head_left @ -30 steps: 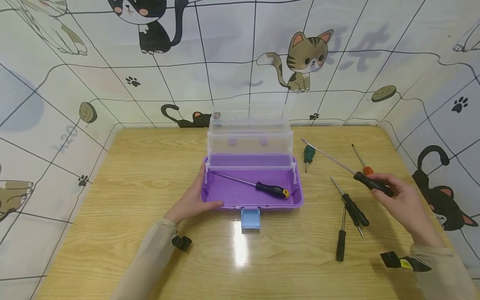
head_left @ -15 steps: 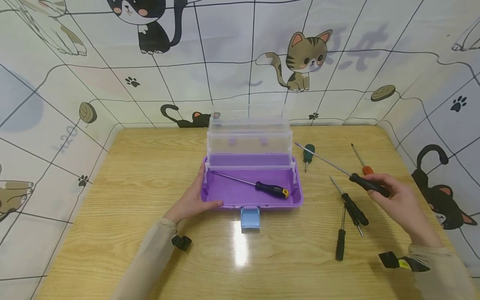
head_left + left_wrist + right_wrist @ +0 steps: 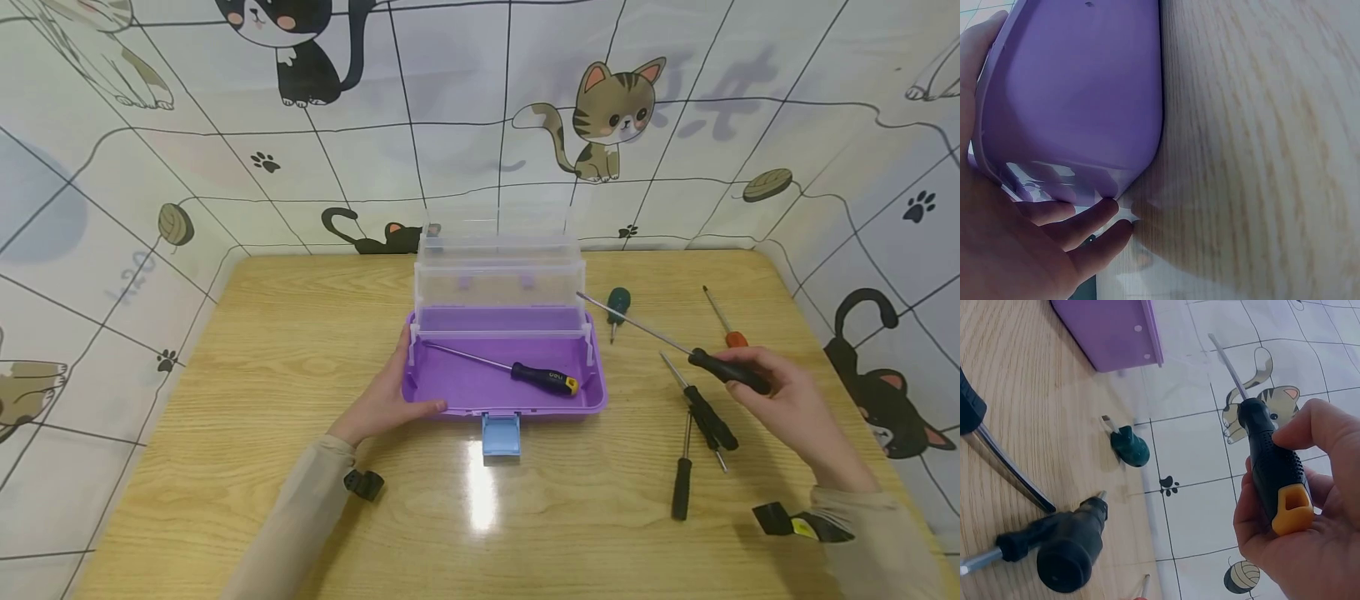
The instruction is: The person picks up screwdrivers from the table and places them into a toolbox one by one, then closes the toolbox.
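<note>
In the head view a purple toolbox [image 3: 465,392] stands on the table, its clear lid [image 3: 498,283] raised at the back and its blue latch [image 3: 501,435] hanging down in front. Inside lies a black-and-yellow screwdriver [image 3: 543,379]. My left hand [image 3: 386,406] grips the box's left end, thumb along the front rim; the left wrist view has its fingertips [image 3: 1107,206] against the wall. Right of the box, my right hand [image 3: 791,404] holds a long screwdriver [image 3: 716,367] by its black handle with a yellow end [image 3: 1294,509]. Its shaft points toward the box's right edge.
On the table [image 3: 270,358] right of the box lie a stubby green screwdriver [image 3: 618,307], a red-handled screwdriver [image 3: 736,339], and black-handled ones, with one screwdriver [image 3: 681,490] nearest the front. A cat-printed sheet [image 3: 450,150] stands behind and at the sides.
My right hand has moved a little left with the screwdriver, bringing its tip to the box's right edge. My left hand and the box have stayed in place.
</note>
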The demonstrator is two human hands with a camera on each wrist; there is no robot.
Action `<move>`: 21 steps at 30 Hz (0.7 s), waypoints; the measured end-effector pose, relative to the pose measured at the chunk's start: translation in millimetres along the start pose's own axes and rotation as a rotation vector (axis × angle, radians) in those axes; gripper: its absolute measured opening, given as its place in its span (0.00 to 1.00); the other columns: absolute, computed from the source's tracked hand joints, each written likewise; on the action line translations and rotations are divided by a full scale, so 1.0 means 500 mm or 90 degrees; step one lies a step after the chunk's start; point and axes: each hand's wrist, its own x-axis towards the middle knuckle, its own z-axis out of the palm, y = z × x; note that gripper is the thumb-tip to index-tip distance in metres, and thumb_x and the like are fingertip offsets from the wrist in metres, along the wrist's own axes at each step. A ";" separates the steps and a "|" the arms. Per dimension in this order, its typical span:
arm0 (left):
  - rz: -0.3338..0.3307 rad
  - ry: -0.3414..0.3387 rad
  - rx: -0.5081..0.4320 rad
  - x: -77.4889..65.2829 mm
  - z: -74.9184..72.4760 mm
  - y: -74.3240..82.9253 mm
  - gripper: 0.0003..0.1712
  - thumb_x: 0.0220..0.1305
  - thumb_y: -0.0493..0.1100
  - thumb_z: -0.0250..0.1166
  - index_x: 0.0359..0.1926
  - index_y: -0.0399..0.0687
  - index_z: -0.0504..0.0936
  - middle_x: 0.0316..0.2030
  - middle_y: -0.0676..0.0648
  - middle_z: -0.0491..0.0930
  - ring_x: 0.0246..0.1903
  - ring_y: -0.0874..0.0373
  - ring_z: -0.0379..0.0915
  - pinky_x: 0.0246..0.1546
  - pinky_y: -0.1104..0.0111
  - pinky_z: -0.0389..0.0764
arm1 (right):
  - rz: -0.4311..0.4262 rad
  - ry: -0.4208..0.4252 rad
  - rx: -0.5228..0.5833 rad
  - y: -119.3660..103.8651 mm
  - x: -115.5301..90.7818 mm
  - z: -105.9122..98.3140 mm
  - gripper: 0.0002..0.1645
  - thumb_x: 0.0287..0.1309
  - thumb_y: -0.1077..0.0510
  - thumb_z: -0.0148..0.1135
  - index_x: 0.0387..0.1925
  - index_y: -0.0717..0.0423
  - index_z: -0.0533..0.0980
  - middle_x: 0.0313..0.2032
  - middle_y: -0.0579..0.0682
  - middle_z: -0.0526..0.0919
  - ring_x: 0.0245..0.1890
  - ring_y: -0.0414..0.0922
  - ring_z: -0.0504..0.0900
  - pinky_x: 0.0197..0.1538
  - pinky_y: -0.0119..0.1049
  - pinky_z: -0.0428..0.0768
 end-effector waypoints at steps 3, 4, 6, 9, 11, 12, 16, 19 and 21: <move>-0.002 -0.001 -0.001 -0.001 0.000 -0.001 0.75 0.49 0.50 0.77 0.75 0.51 0.23 0.75 0.43 0.32 0.72 0.43 0.36 0.67 0.46 0.48 | -0.030 0.000 0.010 -0.001 0.002 0.007 0.21 0.52 0.75 0.63 0.49 0.63 0.76 0.41 0.26 0.76 0.37 0.25 0.75 0.33 0.19 0.68; -0.002 -0.002 -0.001 -0.001 0.000 -0.001 0.75 0.49 0.50 0.77 0.75 0.51 0.23 0.75 0.42 0.32 0.72 0.43 0.36 0.67 0.46 0.48 | -0.037 0.000 0.013 -0.002 0.003 0.009 0.21 0.52 0.76 0.63 0.49 0.63 0.77 0.41 0.26 0.76 0.37 0.25 0.76 0.33 0.19 0.69; -0.006 -0.003 0.001 -0.001 0.000 0.000 0.75 0.49 0.50 0.77 0.75 0.51 0.23 0.75 0.42 0.32 0.72 0.43 0.36 0.67 0.47 0.48 | -0.046 -0.003 0.015 -0.004 0.003 0.014 0.21 0.52 0.76 0.63 0.48 0.63 0.77 0.41 0.27 0.77 0.37 0.25 0.76 0.34 0.19 0.69; -0.009 -0.004 -0.001 0.000 0.000 0.001 0.76 0.48 0.51 0.78 0.75 0.53 0.23 0.75 0.43 0.32 0.72 0.44 0.36 0.68 0.48 0.48 | -0.048 -0.010 0.012 -0.010 0.004 0.019 0.20 0.53 0.75 0.63 0.49 0.62 0.77 0.42 0.27 0.76 0.37 0.26 0.76 0.33 0.20 0.69; -0.008 -0.003 -0.003 0.000 0.000 0.001 0.76 0.48 0.52 0.78 0.75 0.54 0.22 0.75 0.42 0.32 0.72 0.44 0.36 0.68 0.48 0.48 | -0.047 -0.017 0.009 -0.013 0.004 0.022 0.20 0.53 0.75 0.63 0.49 0.62 0.77 0.42 0.28 0.76 0.37 0.27 0.75 0.31 0.22 0.69; -0.007 -0.003 -0.003 -0.001 0.000 0.001 0.76 0.48 0.52 0.77 0.75 0.54 0.22 0.75 0.42 0.32 0.72 0.44 0.36 0.67 0.47 0.48 | -0.046 -0.020 0.007 -0.014 0.004 0.024 0.20 0.54 0.74 0.63 0.49 0.61 0.77 0.42 0.28 0.76 0.37 0.27 0.75 0.31 0.22 0.69; -0.004 -0.002 -0.004 -0.002 0.000 0.001 0.76 0.48 0.52 0.77 0.75 0.53 0.23 0.75 0.41 0.33 0.72 0.42 0.37 0.67 0.46 0.49 | -0.045 -0.031 0.009 -0.018 0.005 0.029 0.20 0.55 0.73 0.63 0.51 0.60 0.76 0.43 0.29 0.76 0.39 0.26 0.75 0.31 0.23 0.70; -0.002 0.000 -0.007 -0.002 0.001 0.001 0.76 0.48 0.51 0.77 0.75 0.53 0.23 0.75 0.41 0.33 0.72 0.42 0.37 0.67 0.46 0.49 | -0.047 -0.042 0.025 -0.020 0.006 0.033 0.20 0.56 0.73 0.63 0.51 0.61 0.76 0.44 0.31 0.76 0.40 0.26 0.75 0.33 0.21 0.71; 0.002 0.002 -0.010 -0.002 0.001 0.000 0.76 0.48 0.51 0.78 0.75 0.53 0.23 0.75 0.41 0.33 0.72 0.42 0.37 0.67 0.45 0.50 | -0.050 -0.049 0.036 -0.022 0.007 0.036 0.21 0.56 0.73 0.63 0.52 0.61 0.76 0.45 0.32 0.76 0.41 0.26 0.76 0.34 0.21 0.72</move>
